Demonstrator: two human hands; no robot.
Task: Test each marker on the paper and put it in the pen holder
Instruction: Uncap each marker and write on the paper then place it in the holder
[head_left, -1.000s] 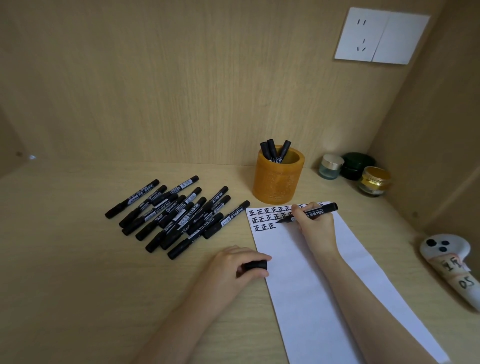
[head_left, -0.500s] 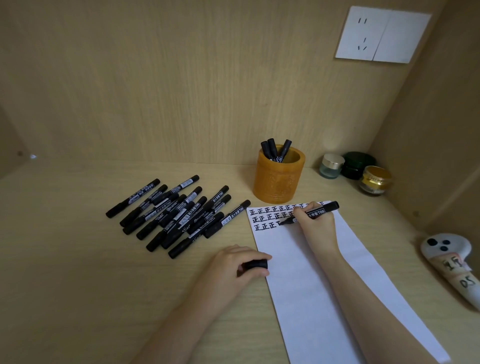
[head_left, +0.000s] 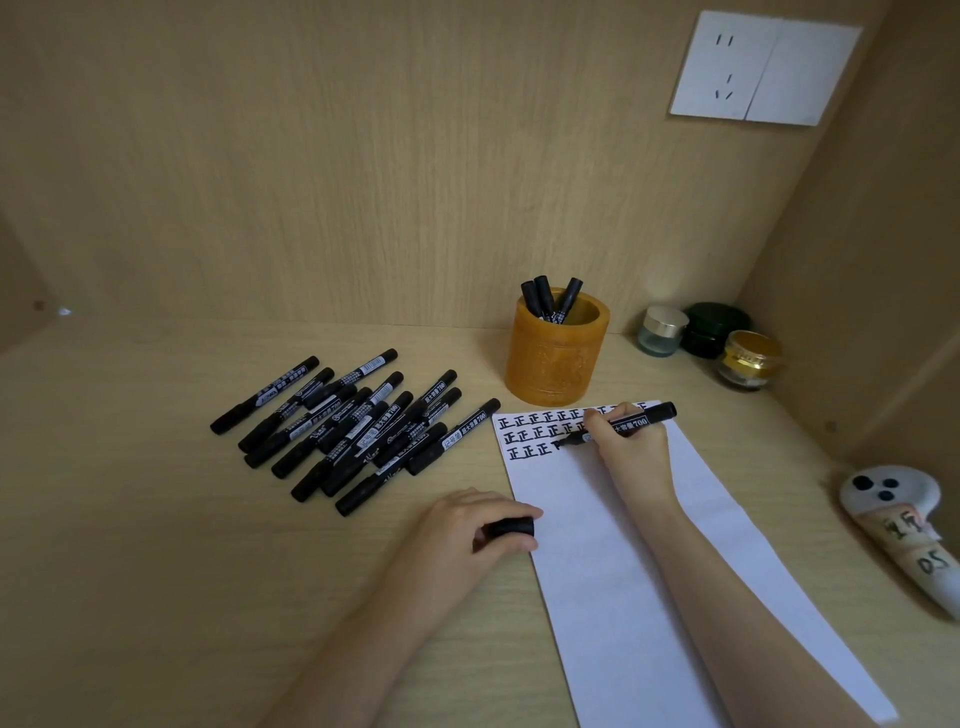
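I see my right grip (head_left: 631, 457) grasping a black marker (head_left: 631, 425). The marker lies slanted across the fingers, its tip touching the paper (head_left: 649, 571) at the end of the third row of written characters, and its rear end sticks out to the right of the grip. My left grip (head_left: 467, 535) pinches a black cap (head_left: 511, 528) on the tabletop (head_left: 156, 519), just at the left edge of the paper. The pen holder (head_left: 553, 364) stands just behind the paper with three markers (head_left: 545, 299) in it. A pile of capped markers (head_left: 358, 431) lies left of the paper.
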